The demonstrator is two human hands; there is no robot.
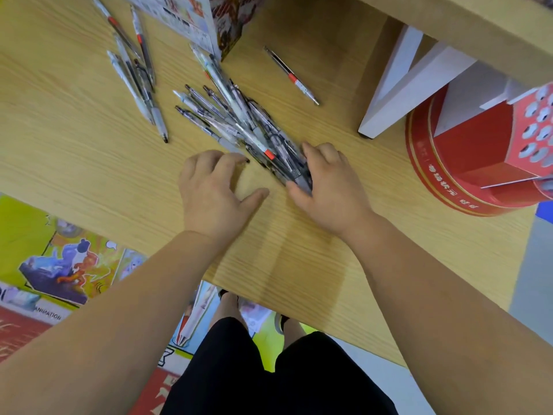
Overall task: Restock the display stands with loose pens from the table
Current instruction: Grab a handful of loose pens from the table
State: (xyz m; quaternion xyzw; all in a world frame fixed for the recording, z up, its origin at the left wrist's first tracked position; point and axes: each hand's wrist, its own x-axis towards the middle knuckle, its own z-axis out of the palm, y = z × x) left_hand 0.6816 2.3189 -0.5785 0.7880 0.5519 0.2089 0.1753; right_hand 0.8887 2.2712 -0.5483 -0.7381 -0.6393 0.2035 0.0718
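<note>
The pile of pens (pixel 239 127) lies in the middle of the table (pixel 74 151), fanned out at its far end and drawn together at the end nearest me. My right hand (pixel 326 187) grips that near end: my fingers curl over the top of the bundle and my thumb presses in from the near side, so the pens are pinched between them. My left hand (pixel 209 190) rests on the wood just to the left of the pile. Its fingers are bent, with their tips touching the table at the edge of the pens, and the thumb is spread wide toward my right hand. It holds nothing.

Further off to the left lies a smaller bunch of pens (pixel 134 73), loosely scattered and apart from the main pile. A single pen (pixel 291 76) with a red band lies alone to the right of the pile, pointing slantwise. Behind the pile stands a printed box (pixel 191 22), with one corner touching the far tips of the pens.

At the right edge of the table stands a red display stand (pixel 466 157), round at the base, with a panel of round holes on top. Beside it a white support (pixel 398 85) stands under a wooden shelf. Below the table edge, colourful posters (pixel 59 265) lie on the floor.
</note>
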